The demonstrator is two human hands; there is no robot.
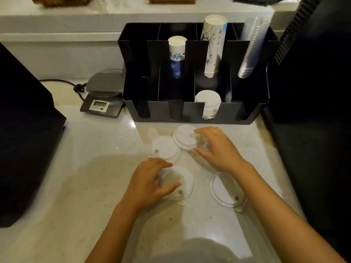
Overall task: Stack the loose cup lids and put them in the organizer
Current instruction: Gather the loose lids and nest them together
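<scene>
**Light, slick lids want an edge grip**

Four loose cup lids lie on the surface just in front of the black organizer [195, 111]. The left hand [150, 184] curls its fingers [165, 165] around the rim of a clear lid [182, 185], the nearest to the person. The right hand [218, 149] pinches the edge of a white lid [183, 136] that sits closest to the organizer and overlaps a second white lid [164, 149]. Another clear lid [224, 188] lies untouched under the right forearm.

These look like thin moulded plastic: very light, a little springy, smooth enough to slide, and easily cracked if squeezed hard. The raised rim is probably the best hold, with thumb and fingers on opposite sides.

The pale stone surface [85, 177] is glossy and speckled. The organizer's front slots are mostly free; one holds a white stack [208, 103]. A scale [103, 97] sits left of the organizer.
</scene>
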